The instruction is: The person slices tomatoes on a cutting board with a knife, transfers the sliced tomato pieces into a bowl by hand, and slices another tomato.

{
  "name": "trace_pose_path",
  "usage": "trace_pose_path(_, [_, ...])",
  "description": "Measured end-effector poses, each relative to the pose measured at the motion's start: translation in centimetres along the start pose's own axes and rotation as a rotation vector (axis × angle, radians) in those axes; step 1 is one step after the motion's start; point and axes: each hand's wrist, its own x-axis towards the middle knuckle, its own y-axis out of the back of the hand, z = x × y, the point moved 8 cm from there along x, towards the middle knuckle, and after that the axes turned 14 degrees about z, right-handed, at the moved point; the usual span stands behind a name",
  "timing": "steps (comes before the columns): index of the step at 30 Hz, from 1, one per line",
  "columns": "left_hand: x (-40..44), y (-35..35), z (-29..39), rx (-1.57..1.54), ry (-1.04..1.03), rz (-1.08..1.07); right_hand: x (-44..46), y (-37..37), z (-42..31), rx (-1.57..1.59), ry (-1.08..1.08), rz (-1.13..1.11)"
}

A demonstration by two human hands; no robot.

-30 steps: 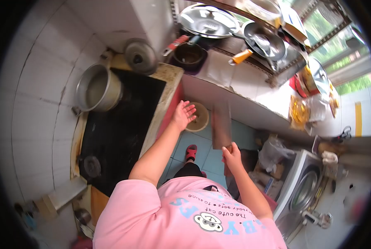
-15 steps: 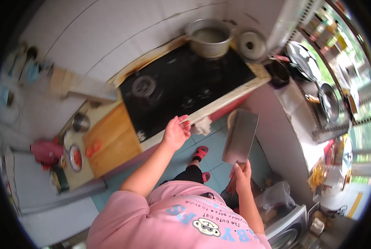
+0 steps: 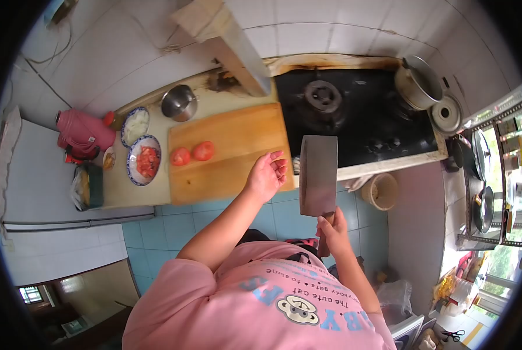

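Observation:
My right hand [image 3: 333, 228] is closed round the wooden handle of a cleaver [image 3: 319, 176], whose broad blade points up and away from me, in front of the stove edge. Nothing is in my left hand [image 3: 267, 176], which is raised palm up with loosely curled fingers near the right front edge of the wooden cutting board [image 3: 232, 134]. Two tomato halves [image 3: 203, 150] lie at the left part of the board. Left of it, a patterned plate [image 3: 134, 170] holds chopped tomato [image 3: 148, 161], and a second plate with pale slices [image 3: 136, 125] stands behind.
A black stove [image 3: 354, 128] carries a pot [image 3: 417, 83] at its right end, beside a lid [image 3: 446, 114]. A metal bowl [image 3: 179, 103] is behind the board. A pink kettle [image 3: 84, 129] stands far left. A bin [image 3: 380, 191] is on the floor; a pan rack is at right.
The view has swung left from the stove and shelves to the cutting board. The cleaver is still in my right hand, and my left hand remains empty.

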Motion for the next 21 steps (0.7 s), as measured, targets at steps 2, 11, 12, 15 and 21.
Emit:
trace_pose_path(2, [-0.2,4.7,4.4,-0.022,0.003,0.045,0.7,-6.0,2.0,-0.005,-0.001,-0.037])
trace_pose_path(11, [-2.3,21.2,17.0,0.223,-0.098,0.381,1.9,-20.7,6.0,-0.130,0.020,-0.097])
trace_pose_path(12, [-2.5,22.5,17.6,0.390,-0.154,0.488,1.8,-21.1,6.1,-0.137,0.032,-0.091])
trace_pose_path(15, [-4.7,18.4,21.7,1.296,-1.182,0.365,1.4,-21.3,6.4,-0.173,0.049,-0.074])
trace_pose_path(21, [-0.7,14.9,23.3,1.946,-1.241,0.365,2.0,-20.2,5.2,-0.246,0.042,-0.078])
